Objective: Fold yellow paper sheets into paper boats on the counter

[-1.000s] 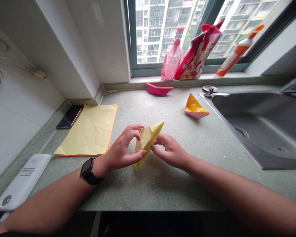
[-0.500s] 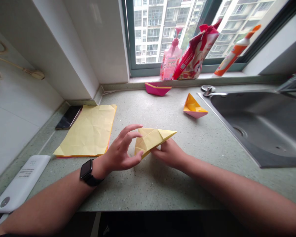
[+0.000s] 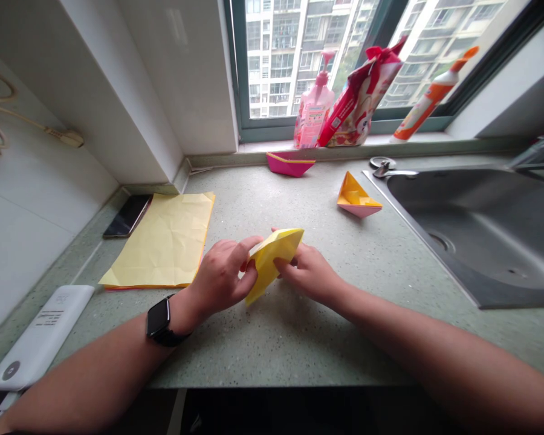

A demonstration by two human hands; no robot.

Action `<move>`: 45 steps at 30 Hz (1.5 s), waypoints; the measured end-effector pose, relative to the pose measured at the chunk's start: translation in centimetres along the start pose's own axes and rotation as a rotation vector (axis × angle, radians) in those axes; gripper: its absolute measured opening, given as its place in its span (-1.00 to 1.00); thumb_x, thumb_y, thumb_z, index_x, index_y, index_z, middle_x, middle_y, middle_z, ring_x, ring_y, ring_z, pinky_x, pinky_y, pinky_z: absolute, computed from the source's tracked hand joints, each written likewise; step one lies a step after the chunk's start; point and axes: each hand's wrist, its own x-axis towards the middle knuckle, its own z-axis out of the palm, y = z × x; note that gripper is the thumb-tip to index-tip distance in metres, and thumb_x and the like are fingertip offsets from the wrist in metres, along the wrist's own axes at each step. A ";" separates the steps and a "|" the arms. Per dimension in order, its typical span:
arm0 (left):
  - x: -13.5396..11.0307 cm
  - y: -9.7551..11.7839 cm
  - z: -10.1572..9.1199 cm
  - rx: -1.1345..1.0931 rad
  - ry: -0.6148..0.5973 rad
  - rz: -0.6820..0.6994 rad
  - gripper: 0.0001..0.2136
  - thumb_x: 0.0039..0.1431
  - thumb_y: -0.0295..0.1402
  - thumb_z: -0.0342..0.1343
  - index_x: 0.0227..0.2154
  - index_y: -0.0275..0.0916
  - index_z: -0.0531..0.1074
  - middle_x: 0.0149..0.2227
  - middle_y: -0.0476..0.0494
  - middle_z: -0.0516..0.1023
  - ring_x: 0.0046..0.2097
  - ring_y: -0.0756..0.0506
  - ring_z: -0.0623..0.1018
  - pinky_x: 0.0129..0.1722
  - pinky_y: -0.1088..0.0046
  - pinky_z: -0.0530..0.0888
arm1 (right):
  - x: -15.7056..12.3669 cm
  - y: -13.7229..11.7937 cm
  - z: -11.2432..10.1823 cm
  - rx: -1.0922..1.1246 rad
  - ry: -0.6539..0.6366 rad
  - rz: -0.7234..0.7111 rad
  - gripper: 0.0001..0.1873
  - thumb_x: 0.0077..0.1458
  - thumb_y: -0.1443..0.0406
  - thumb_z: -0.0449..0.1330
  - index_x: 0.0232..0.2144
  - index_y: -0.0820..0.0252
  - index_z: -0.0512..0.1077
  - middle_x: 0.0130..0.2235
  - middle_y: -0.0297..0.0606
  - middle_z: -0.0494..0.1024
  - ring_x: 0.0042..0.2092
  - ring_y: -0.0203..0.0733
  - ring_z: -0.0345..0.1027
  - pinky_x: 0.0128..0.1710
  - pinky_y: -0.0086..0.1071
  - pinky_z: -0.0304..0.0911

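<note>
Both my hands pinch a folded yellow paper shape (image 3: 272,258) just above the speckled green counter (image 3: 299,338). My left hand (image 3: 222,279), with a black watch on its wrist, grips the shape's left side with curled fingers. My right hand (image 3: 310,273) holds the right side, thumb on top. Two finished paper boats rest farther back: an orange and pink boat (image 3: 357,196) and a magenta boat (image 3: 290,163) by the window sill.
A stack of yellow paper sheets (image 3: 165,238) lies to the left, beside a dark phone (image 3: 127,215). A white power bank (image 3: 38,335) sits at the near left. A steel sink (image 3: 485,226) fills the right. Bottles and a red bag (image 3: 360,96) stand on the sill.
The yellow shape has turned and been drawn in between both hands. My left hand, spread apart a moment ago, has closed onto its left side.
</note>
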 end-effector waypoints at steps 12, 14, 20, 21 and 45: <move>0.1 0.4 -0.3 -0.078 0.001 -0.123 -0.58 0.35 -0.48 0.13 0.24 -0.17 0.38 -0.40 0.10 0.48 -0.41 -0.05 0.49 -0.27 0.39 0.48 | -0.3 -0.3 0.0 -0.063 0.019 -0.031 -0.48 0.31 0.29 0.19 0.29 0.03 0.48 -0.16 -0.16 0.75 -0.10 0.11 0.67 -0.09 -0.09 0.55; 0.0 0.3 -0.2 -0.098 -0.052 -0.177 -0.56 0.37 -0.43 0.14 0.28 -0.18 0.35 -0.39 0.10 0.48 -0.41 -0.04 0.50 -0.29 0.41 0.47 | -0.4 -0.6 0.1 -0.038 -0.003 -0.043 -0.38 0.29 0.30 0.20 0.37 0.03 0.41 -0.21 -0.19 0.73 -0.14 0.08 0.67 -0.12 -0.10 0.55; 0.3 0.2 0.0 -0.162 -0.186 -0.327 -0.74 0.40 -0.38 0.15 0.10 -0.16 0.46 -0.39 0.08 0.49 -0.41 -0.05 0.51 -0.37 0.44 0.39 | -0.8 -1.3 0.1 0.045 -0.066 -0.073 0.01 0.32 0.23 0.27 0.63 0.06 -0.11 -0.34 -0.42 0.65 -0.34 -0.12 0.55 -0.21 -0.21 0.48; 0.4 0.1 -0.1 -0.172 -0.190 -0.343 -0.78 0.40 -0.40 0.13 0.06 -0.16 0.48 -0.40 0.08 0.49 -0.41 -0.05 0.51 -0.37 0.44 0.39 | -0.8 -1.3 0.0 0.058 -0.077 -0.093 0.02 0.33 0.19 0.29 0.63 0.07 -0.13 -0.36 -0.45 0.63 -0.35 -0.15 0.53 -0.22 -0.23 0.47; 0.7 0.6 1.2 0.000 -0.001 -0.194 -0.41 0.35 -0.47 0.11 0.41 -0.15 0.25 -0.42 0.12 0.49 -0.43 -0.04 0.51 -0.32 0.43 0.45 | 1.7 -0.8 1.8 -0.101 0.095 0.084 -0.66 0.35 0.18 0.22 0.13 0.04 0.49 -0.26 -0.18 0.67 -0.15 0.13 0.62 -0.14 -0.05 0.48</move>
